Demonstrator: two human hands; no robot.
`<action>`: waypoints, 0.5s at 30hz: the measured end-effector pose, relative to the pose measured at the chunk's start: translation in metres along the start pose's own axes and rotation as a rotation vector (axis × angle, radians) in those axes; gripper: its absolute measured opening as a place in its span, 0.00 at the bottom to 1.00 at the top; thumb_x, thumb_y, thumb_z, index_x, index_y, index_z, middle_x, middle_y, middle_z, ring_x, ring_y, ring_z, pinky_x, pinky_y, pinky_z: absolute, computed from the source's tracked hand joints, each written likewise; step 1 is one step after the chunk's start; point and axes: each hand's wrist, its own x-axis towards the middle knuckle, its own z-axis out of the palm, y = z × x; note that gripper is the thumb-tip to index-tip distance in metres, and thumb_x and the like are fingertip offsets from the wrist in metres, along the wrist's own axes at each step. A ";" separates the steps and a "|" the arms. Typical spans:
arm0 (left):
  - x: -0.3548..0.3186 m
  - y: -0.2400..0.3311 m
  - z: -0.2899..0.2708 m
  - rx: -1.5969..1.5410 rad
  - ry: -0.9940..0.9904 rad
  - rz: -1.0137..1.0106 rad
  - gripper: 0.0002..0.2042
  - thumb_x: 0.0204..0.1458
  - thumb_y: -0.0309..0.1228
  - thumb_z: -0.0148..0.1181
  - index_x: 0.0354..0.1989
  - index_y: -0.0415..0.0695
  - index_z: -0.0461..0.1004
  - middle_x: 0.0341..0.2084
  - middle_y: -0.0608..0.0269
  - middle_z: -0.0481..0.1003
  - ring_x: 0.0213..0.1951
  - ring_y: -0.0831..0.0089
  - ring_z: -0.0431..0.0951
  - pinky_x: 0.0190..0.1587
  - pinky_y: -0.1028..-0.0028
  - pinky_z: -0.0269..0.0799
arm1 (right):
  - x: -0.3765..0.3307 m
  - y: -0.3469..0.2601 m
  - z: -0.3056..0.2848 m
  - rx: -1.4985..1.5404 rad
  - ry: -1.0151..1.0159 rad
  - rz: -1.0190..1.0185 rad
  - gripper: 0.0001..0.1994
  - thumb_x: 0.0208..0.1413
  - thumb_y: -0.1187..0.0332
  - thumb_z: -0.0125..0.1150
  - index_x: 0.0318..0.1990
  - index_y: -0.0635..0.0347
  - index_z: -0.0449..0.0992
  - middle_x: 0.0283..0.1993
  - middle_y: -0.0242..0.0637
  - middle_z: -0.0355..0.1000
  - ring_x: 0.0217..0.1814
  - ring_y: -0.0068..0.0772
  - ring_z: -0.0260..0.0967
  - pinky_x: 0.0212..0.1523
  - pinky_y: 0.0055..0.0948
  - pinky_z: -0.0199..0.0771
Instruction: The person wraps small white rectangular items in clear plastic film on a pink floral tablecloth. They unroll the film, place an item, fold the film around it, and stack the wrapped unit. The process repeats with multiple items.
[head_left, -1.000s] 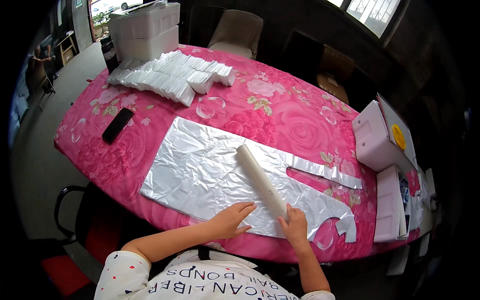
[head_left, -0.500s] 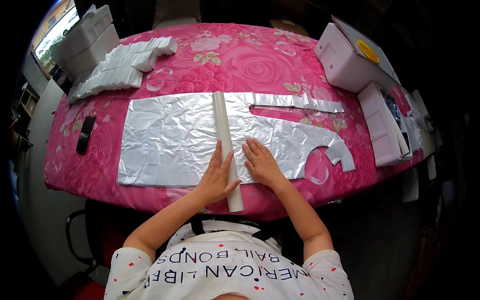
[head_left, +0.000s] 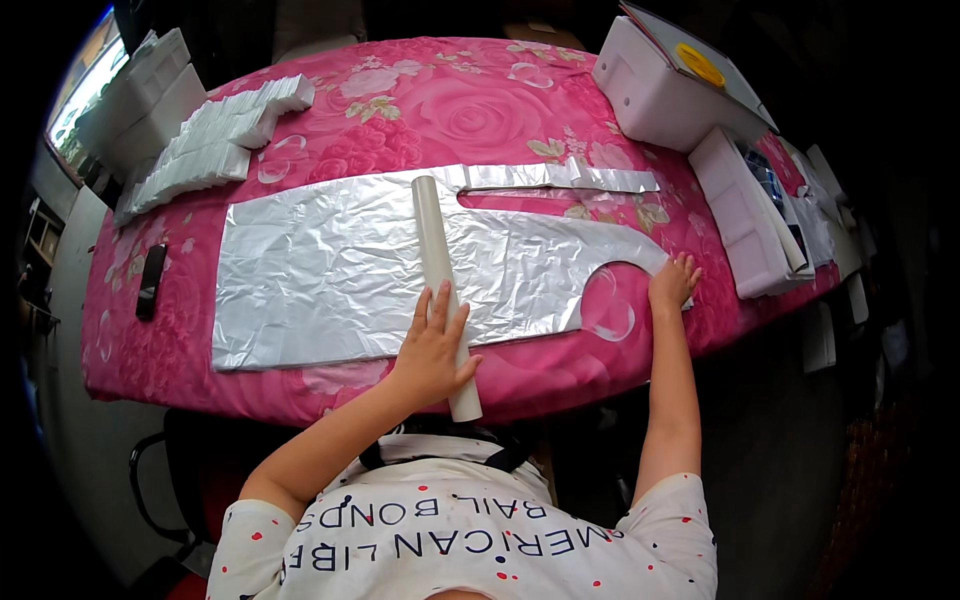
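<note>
A thin silvery plastic sheet lies spread across the table, shaped like an apron with a strap at its far right and a curved cutout nearer me. Across its middle rests a long pale tube, its near end past the sheet's edge. My left hand lies on the tube's near half, fingers stretched and thumb apart. Over at the right, my right hand covers the end of the near curved strap, its fingers extended; whether they pinch the plastic is hidden.
Folded white packets are stacked at the far left beside white foam boxes. A black phone lies at the left. More foam boxes stand at the right, one topped with a yellow tape roll. Pink floral cloth covers the table.
My right hand has moved right, from beside the tube to the curved strap's end. My left hand stays on the tube. The whole view has shifted slightly.
</note>
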 end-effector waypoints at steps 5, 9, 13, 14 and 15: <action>0.001 0.000 -0.001 0.029 -0.008 0.009 0.33 0.45 0.46 0.56 0.57 0.38 0.61 0.64 0.39 0.41 0.65 0.42 0.37 0.64 0.56 0.40 | 0.019 0.002 -0.043 0.078 0.351 0.046 0.21 0.50 0.73 0.47 0.54 0.62 0.66 0.61 0.47 0.59 0.67 0.46 0.49 0.65 0.46 0.45; 0.011 -0.007 -0.010 -0.070 -0.064 0.168 0.30 0.45 0.49 0.56 0.53 0.40 0.65 0.63 0.44 0.48 0.65 0.46 0.41 0.64 0.54 0.39 | -0.045 -0.102 -0.054 0.940 0.008 -0.472 0.21 0.51 0.69 0.53 0.54 0.65 0.65 0.58 0.52 0.61 0.63 0.50 0.54 0.63 0.40 0.52; 0.020 -0.019 -0.008 -0.087 -0.100 0.284 0.27 0.44 0.51 0.56 0.49 0.44 0.70 0.60 0.51 0.55 0.64 0.51 0.46 0.64 0.51 0.38 | -0.081 -0.144 -0.042 0.767 -0.146 -0.798 0.24 0.54 0.62 0.51 0.57 0.65 0.63 0.63 0.48 0.56 0.66 0.45 0.51 0.66 0.36 0.46; 0.020 -0.020 -0.007 -0.090 -0.100 0.292 0.27 0.44 0.51 0.56 0.48 0.44 0.70 0.60 0.53 0.57 0.64 0.52 0.47 0.64 0.51 0.38 | -0.076 -0.140 -0.035 0.757 -0.123 -0.790 0.24 0.54 0.62 0.50 0.57 0.65 0.62 0.63 0.48 0.56 0.66 0.44 0.51 0.66 0.36 0.46; 0.021 -0.020 -0.007 -0.091 -0.096 0.287 0.27 0.44 0.50 0.56 0.48 0.45 0.71 0.59 0.53 0.57 0.64 0.52 0.47 0.64 0.50 0.38 | -0.068 -0.134 -0.028 0.747 -0.094 -0.785 0.24 0.55 0.63 0.49 0.58 0.65 0.62 0.63 0.47 0.56 0.66 0.43 0.51 0.66 0.36 0.46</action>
